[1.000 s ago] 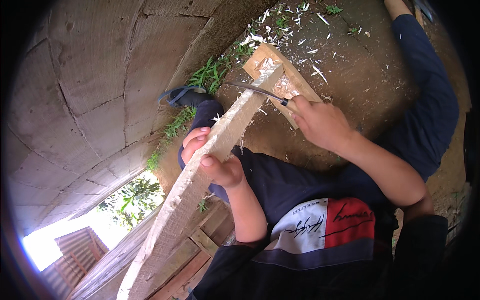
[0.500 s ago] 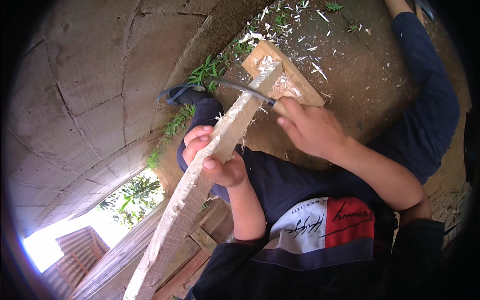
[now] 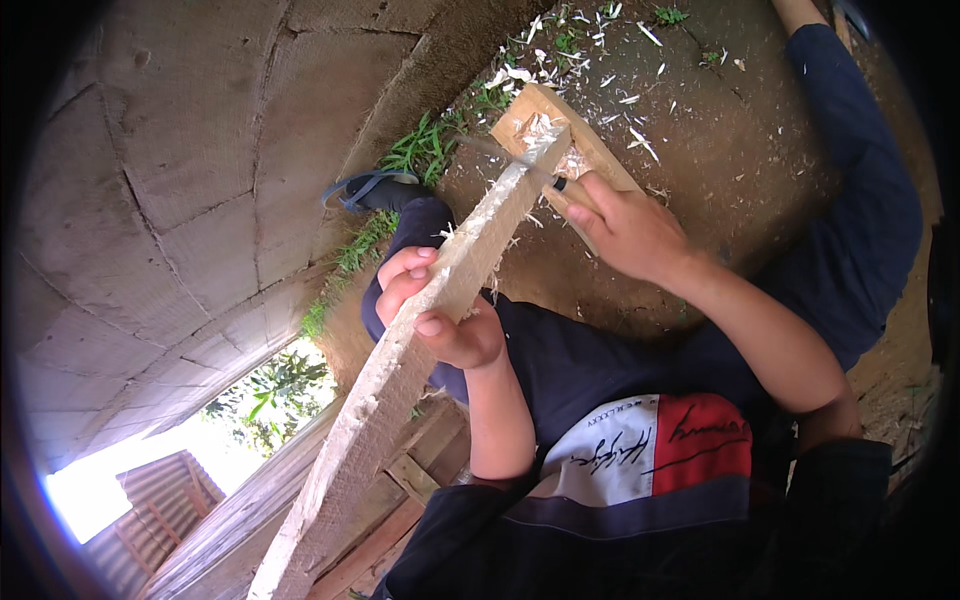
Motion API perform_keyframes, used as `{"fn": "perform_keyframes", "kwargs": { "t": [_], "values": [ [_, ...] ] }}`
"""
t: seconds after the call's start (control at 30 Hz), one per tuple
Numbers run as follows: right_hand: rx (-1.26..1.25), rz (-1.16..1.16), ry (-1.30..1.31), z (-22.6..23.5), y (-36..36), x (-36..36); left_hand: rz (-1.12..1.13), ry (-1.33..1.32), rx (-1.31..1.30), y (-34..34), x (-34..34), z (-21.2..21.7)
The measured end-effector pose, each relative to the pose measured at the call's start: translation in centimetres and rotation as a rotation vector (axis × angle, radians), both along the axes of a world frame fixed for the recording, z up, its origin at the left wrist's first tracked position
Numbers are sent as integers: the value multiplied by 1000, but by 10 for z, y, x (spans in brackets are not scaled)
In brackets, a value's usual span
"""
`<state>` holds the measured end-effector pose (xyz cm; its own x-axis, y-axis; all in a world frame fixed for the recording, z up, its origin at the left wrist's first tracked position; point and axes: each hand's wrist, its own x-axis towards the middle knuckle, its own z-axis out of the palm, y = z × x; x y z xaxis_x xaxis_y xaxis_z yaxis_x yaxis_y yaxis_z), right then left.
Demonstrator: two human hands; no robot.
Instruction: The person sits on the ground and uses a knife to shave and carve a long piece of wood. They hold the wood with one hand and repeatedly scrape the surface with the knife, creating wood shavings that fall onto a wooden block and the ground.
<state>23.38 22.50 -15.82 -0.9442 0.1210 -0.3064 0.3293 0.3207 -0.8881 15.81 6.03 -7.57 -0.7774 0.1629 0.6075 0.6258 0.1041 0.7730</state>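
A long rough wooden plank (image 3: 400,360) slants from the lower left up to the middle top, its far end resting on a small wooden block (image 3: 600,165) on the ground. My left hand (image 3: 440,305) grips the plank near its middle, fingers wrapped over the edge. My right hand (image 3: 625,230) holds a dark-handled knife (image 3: 520,165), its blade lying across the plank's far end where pale shavings curl off.
A wall of large grey blocks (image 3: 170,200) fills the left. Grass (image 3: 425,150) grows along its foot, next to a blue sandal (image 3: 365,188). Wood chips (image 3: 620,60) litter the dirt ground. Timber boards (image 3: 400,480) lie under my legs.
The knife has travelled up along the plank to its far end, my right hand following. My left hand keeps its grip on the plank.
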Motion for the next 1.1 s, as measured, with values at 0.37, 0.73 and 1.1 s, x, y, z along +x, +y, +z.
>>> {"fn": "perform_keyframes", "kwargs": {
  "t": [0.37,0.73,1.1],
  "values": [
    [121,-37,48,5,1,-3,14,2,24,-1,-1,-3],
    [224,-66,127,12,5,2,-7,5,30,-3,-2,-4],
    [133,38,73,34,15,5,7,2,44,0,1,-4]
  ]
}}
